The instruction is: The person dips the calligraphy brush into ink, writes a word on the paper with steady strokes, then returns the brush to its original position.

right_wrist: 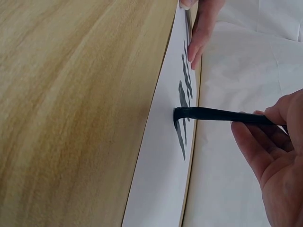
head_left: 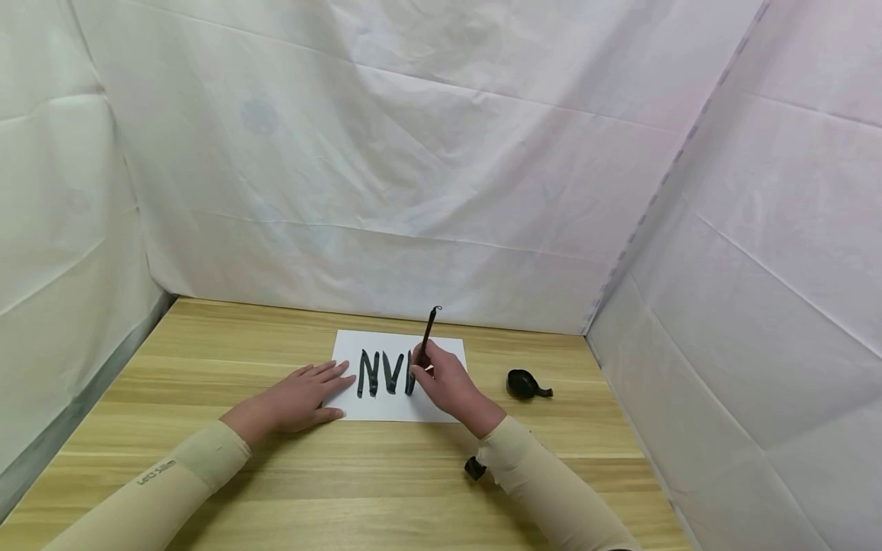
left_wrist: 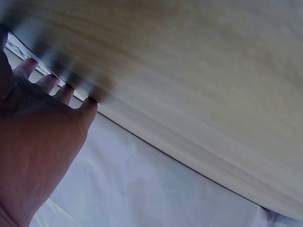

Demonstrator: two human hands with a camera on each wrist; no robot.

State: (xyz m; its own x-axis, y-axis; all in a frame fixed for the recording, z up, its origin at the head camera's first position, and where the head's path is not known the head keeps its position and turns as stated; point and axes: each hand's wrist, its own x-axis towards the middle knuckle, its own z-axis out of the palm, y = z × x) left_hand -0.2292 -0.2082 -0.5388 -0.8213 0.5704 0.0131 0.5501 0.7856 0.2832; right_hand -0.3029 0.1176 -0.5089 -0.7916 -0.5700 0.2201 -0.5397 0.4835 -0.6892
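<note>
A white sheet of paper (head_left: 441,414) lies on the wooden table, bearing thick black strokes that read N, V and an upright stroke. My right hand (head_left: 449,384) pinches a dark writing brush (head_left: 427,334) between thumb and fingers, its handle leaning slightly right. In the right wrist view the brush's black tip (right_wrist: 179,113) touches the paper at the end of a stroke. My left hand (head_left: 300,396) rests with straight, spread fingers on the paper's left edge. In the left wrist view that hand (left_wrist: 42,127) shows from the side, the paper mostly hidden.
A small black dish with a handle (head_left: 524,384) stands right of the paper. Partly under the right sleeve lies a small black object (head_left: 475,467), its kind unclear. White sheeting (head_left: 386,168) hangs behind and on both sides of the table (head_left: 331,490).
</note>
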